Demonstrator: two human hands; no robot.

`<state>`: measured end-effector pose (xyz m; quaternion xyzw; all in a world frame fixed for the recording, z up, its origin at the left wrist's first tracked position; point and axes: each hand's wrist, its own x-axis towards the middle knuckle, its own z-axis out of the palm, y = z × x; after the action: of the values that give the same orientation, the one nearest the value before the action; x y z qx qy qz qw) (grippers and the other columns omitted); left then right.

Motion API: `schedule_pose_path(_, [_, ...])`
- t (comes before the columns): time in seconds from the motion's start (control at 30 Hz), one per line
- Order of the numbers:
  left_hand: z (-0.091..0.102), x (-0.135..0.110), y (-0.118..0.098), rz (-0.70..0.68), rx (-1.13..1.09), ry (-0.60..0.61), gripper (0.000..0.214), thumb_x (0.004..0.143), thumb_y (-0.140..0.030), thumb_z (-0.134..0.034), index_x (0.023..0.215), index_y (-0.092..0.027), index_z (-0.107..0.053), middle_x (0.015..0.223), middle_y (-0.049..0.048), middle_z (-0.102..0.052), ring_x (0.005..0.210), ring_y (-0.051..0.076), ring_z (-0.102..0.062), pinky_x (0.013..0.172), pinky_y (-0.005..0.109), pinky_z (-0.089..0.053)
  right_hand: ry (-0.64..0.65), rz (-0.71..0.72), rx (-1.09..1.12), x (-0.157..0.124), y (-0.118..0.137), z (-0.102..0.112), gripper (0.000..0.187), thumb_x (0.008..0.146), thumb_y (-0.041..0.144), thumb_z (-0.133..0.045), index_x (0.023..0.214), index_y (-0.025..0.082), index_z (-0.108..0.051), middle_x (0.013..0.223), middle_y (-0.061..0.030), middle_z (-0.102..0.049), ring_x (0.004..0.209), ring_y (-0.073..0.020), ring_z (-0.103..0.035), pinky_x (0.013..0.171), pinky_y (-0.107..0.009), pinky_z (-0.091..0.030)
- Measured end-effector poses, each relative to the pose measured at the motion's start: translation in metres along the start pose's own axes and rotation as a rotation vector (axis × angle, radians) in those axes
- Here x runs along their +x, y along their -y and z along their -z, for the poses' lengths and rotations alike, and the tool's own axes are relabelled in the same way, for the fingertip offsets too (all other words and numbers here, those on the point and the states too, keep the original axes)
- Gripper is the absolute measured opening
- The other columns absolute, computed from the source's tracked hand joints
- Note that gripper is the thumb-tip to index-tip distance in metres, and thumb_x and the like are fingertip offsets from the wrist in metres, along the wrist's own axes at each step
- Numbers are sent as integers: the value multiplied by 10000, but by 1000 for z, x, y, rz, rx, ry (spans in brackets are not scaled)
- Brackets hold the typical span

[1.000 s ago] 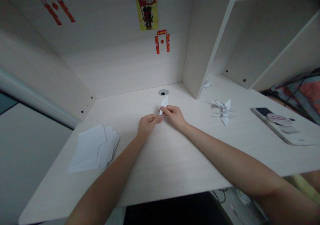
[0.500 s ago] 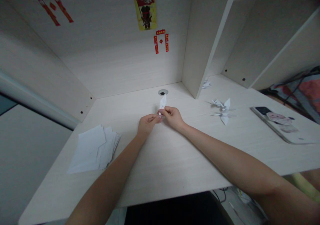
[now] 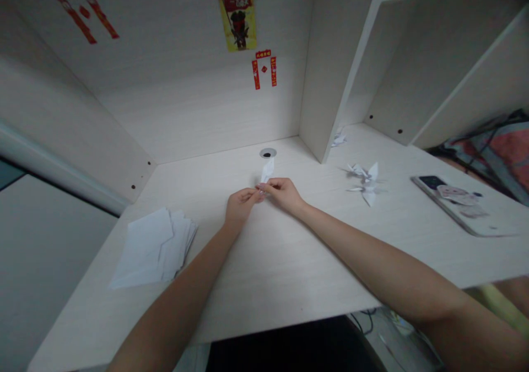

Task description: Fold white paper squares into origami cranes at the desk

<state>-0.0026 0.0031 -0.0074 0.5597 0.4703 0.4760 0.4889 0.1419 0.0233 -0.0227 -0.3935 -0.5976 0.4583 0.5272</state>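
Observation:
Both hands meet over the middle of the pale wooden desk [image 3: 268,273]. My left hand [image 3: 239,204] and my right hand [image 3: 283,193] pinch the lower end of a small folded white paper piece [image 3: 267,170], whose pointed tip sticks up behind the fingers. Both hands are closed on it, fingertips touching. The lower part of the paper is hidden by the fingers.
A stack of white paper sheets [image 3: 155,246] lies at the left. Folded paper cranes [image 3: 365,180] sit to the right, another small one [image 3: 339,138] by the shelf divider [image 3: 326,74]. A phone [image 3: 458,202] lies far right. A cable hole [image 3: 268,152] is behind the hands.
The hands and the folded paper have barely moved; the view has shifted slightly and the paper's tip sits a little lower against the fingers.

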Motion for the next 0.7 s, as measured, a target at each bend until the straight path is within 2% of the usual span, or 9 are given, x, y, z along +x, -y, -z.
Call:
schedule_pose_path(0.17, [0,1,2,17,-11,13,256,637,-411,-725,703,-166,-691,722,43,-724,710,184,-680,806,346,-530,-72,12,-50,0,-1,-1,338,721,460,-640,579,153,-641,552,-7,-598,528,-119,-499,548,-249,-379])
schedule_pose_path(0.33, [1,1,0,11,9,14,256,645,-411,-720,695,-160,-698,718,51,-724,703,184,-678,797,343,-530,-68,24,-61,-1,-1,-2,330,732,444,-629,574,155,-626,555,-3,-593,536,-115,-491,556,-245,-377])
schedule_pose_path(0.6, [1,1,1,13,-9,19,257,638,-406,-731,719,-163,-708,733,49,-724,715,189,-679,801,346,-525,-24,-25,75,-1,1,-1,358,694,498,-661,602,151,-660,564,-10,-607,549,-126,-515,561,-252,-386])
schedule_pose_path(0.7, [1,1,1,12,-5,25,259,645,-404,-727,734,-162,-708,735,49,-722,718,188,-677,797,343,-522,-58,-20,100,1,1,0,388,720,531,-627,621,158,-674,595,-20,-625,601,-142,-547,586,-256,-398])
